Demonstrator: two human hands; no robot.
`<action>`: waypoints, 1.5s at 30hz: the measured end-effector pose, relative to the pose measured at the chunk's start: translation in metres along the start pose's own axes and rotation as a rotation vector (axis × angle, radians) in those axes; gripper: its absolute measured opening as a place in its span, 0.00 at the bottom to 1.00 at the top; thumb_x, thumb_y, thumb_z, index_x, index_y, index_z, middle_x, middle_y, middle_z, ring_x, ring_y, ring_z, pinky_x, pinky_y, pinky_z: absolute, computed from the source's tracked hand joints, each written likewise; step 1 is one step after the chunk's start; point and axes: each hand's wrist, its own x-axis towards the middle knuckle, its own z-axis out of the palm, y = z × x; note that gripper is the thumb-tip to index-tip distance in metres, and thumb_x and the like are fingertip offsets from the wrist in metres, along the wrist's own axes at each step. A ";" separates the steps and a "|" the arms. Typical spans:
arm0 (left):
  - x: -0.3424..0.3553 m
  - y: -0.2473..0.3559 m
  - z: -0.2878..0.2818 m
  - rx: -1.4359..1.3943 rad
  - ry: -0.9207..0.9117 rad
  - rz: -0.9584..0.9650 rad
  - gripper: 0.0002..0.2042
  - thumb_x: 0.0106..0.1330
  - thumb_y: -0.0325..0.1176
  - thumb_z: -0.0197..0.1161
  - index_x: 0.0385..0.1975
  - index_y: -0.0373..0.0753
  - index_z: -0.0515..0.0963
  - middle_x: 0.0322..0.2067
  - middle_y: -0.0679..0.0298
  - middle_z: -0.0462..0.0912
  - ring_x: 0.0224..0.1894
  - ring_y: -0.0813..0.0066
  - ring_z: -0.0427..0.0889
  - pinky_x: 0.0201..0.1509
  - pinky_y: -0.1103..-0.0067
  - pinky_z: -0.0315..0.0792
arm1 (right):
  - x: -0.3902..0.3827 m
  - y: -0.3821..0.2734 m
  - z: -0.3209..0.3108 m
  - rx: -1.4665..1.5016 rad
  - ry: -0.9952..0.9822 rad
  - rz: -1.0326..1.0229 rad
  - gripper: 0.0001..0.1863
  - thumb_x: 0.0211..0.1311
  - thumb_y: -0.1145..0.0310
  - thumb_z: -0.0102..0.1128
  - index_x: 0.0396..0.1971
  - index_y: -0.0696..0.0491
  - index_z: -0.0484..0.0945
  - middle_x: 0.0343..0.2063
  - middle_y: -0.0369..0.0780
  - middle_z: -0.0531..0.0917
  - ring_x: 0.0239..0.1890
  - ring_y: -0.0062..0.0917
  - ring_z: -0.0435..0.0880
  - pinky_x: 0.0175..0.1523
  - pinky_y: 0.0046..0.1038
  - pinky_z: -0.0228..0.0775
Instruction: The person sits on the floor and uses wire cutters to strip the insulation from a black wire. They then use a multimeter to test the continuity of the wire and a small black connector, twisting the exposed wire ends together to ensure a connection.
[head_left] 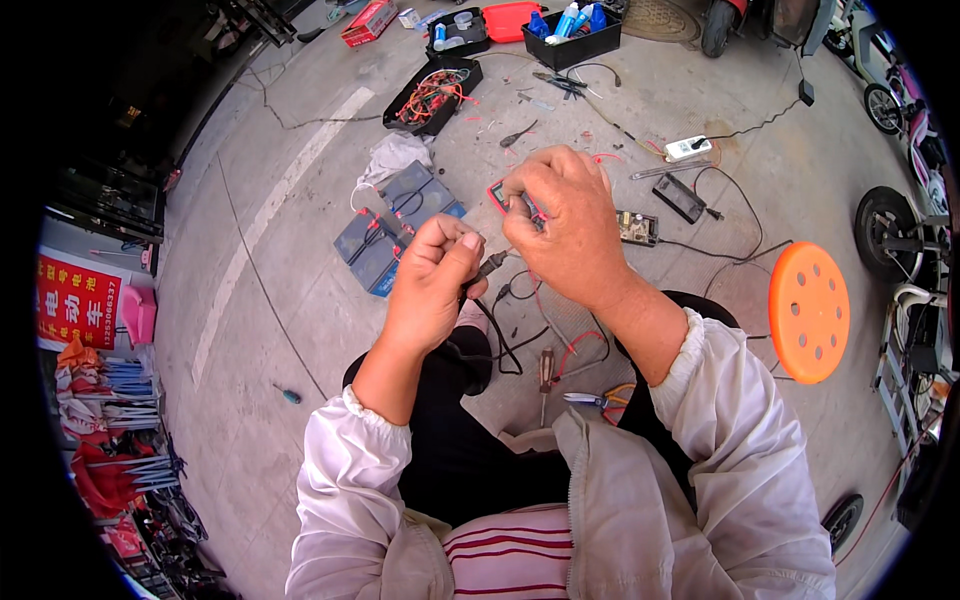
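Observation:
My left hand (435,280) is closed on a black cable connector (490,265), with dark cable hanging below it. A little to its right and higher, my right hand (560,225) has its fingers bent into a pinch; what they hold is hidden. Behind that hand a red-edged device (497,197) is partly covered. Blue-and-grey batteries (365,262) with cables lie beyond my left hand. An opened electronic unit (637,227) and a black casing (678,197) lie to the right. A screwdriver (546,375) and pliers (590,398) lie below my hands, between my legs.
An orange stool (810,310) stands right, near wheels (882,235). Black boxes of wires (430,100) and bottles (570,22), a white power strip (688,148) and a grey cloth (395,160) lie ahead. Signs and bundled goods (120,400) line the left edge.

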 end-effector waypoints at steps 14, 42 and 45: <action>0.001 0.003 -0.003 -0.085 0.054 0.024 0.05 0.71 0.31 0.55 0.32 0.42 0.69 0.25 0.71 0.69 0.24 0.86 0.61 0.27 0.82 0.64 | -0.001 0.015 -0.001 0.632 -0.311 0.485 0.13 0.65 0.71 0.56 0.47 0.57 0.80 0.30 0.31 0.78 0.31 0.11 0.72 0.36 0.17 0.67; -0.002 0.006 -0.003 -0.112 0.073 0.046 0.04 0.71 0.30 0.54 0.31 0.42 0.70 0.25 0.70 0.69 0.24 0.85 0.62 0.30 0.80 0.67 | -0.002 0.001 -0.002 0.928 -0.578 0.613 0.10 0.64 0.68 0.61 0.39 0.59 0.81 0.28 0.34 0.82 0.31 0.14 0.76 0.38 0.19 0.70; 0.000 0.006 -0.004 -0.096 0.055 0.067 0.04 0.71 0.30 0.54 0.31 0.42 0.70 0.25 0.70 0.70 0.24 0.85 0.63 0.33 0.77 0.72 | -0.001 0.001 -0.002 0.882 -0.546 0.604 0.10 0.64 0.68 0.61 0.38 0.59 0.81 0.27 0.33 0.81 0.30 0.14 0.76 0.38 0.19 0.70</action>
